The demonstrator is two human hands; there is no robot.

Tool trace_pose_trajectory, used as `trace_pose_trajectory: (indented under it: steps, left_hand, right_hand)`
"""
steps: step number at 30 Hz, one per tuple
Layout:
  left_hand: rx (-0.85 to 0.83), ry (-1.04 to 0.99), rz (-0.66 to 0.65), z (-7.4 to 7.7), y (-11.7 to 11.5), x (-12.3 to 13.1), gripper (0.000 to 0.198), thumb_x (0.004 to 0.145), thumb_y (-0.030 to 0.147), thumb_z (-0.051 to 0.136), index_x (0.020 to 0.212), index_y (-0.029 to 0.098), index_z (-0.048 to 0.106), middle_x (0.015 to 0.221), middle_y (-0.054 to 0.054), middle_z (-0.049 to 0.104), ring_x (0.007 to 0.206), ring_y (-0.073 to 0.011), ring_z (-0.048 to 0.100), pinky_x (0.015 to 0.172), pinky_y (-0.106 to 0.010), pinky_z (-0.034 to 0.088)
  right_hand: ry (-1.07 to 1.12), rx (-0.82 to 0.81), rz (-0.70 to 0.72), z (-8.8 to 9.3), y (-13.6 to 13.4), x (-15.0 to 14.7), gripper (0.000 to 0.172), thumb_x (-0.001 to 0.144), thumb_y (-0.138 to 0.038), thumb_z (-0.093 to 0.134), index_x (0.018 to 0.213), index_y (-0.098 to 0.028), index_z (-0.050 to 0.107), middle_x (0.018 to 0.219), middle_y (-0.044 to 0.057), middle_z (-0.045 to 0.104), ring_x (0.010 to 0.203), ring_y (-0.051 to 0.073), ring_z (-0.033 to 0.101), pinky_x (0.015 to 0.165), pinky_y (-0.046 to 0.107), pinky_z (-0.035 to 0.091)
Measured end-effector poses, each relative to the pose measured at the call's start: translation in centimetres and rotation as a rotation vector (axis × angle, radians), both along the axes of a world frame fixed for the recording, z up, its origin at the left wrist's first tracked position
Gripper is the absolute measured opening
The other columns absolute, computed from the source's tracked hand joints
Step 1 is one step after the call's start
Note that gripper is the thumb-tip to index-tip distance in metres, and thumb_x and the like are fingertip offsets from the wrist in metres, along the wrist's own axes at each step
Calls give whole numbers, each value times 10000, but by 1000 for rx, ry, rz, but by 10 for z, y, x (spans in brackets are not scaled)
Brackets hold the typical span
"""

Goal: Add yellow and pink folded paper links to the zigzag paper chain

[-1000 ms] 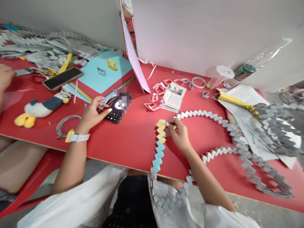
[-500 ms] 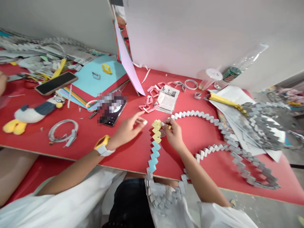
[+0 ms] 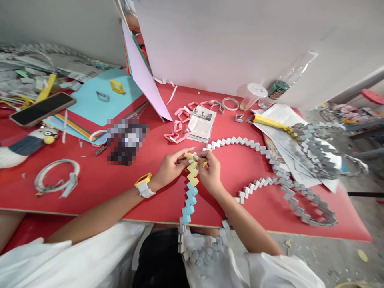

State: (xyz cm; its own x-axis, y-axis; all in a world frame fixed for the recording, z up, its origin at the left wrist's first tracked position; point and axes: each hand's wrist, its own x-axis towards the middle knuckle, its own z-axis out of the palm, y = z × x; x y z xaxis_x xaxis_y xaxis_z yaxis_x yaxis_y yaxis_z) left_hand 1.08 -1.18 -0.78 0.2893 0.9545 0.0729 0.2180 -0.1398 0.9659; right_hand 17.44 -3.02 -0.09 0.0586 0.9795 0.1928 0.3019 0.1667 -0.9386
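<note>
A zigzag chain of folded paper (image 3: 189,202) runs from my lap up over the table edge, grey at the bottom, then blue, then yellow at its top end. My left hand (image 3: 171,168), with a watch on the wrist, pinches the yellow end from the left. My right hand (image 3: 210,170) closes on the same yellow end from the right, and a small yellow bit shows by its fingers. Exactly which folds each fingertip grips is partly hidden. Just behind the hands lies a stack of cut newspaper pieces (image 3: 200,125) beside pink folded links (image 3: 181,116).
A long grey paper chain (image 3: 280,170) loops over the right side. Behind it are a plastic cup (image 3: 254,96), a tilted bottle (image 3: 279,89) and a yellow paper roll (image 3: 270,121). On the left lie a phone (image 3: 43,108), a plush bird (image 3: 28,146) and a coiled ring (image 3: 57,178).
My left hand has moved right and closed on the yellow end of the chain, which my right hand was holding. The view has shifted slightly to the right.
</note>
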Motion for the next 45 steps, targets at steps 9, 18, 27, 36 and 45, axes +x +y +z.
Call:
trace_pose_trajectory:
  steps: [9,18,27,36,45]
  left_hand:
    - [21,-58,-32,-2,3,-5,361,864,421,649,1153,205,659,1069,-72,732,905,-190,717,770,-273,601]
    - [189,135,-22,10,9,-11,356,938,450,514,1163,217,662,1104,-67,723,985,-205,687,864,-337,568]
    - [344,912,521,19,75,-120,914,746,585,679,1454,116,343,1302,-231,528,1240,-451,467,973,-575,390]
    - [273,999,520,9,76,-117,928,762,510,663,1460,10,312,1312,-295,486,1263,-493,425,990,-598,363]
    - [57,227,-185,15,22,-23,469,867,547,589,1171,192,625,1012,-73,715,873,-204,685,756,-308,558]
  right_hand:
    - [-27,-28,58,4,2,5,108,877,-274,521,783,-222,530,750,3,601,671,151,546,651,284,436]
    - [-42,-56,43,4,2,3,84,865,-265,510,789,-229,511,719,-9,592,602,143,518,597,278,432]
    - [-17,-129,68,-1,3,3,125,885,-322,517,805,-227,505,730,6,592,630,156,557,599,301,474]
    - [159,-224,112,1,1,2,152,865,-359,561,827,-215,529,739,-10,610,539,117,573,508,274,534]
    - [270,-262,160,6,4,5,241,800,-414,674,848,-207,560,741,-11,596,572,116,570,509,262,522]
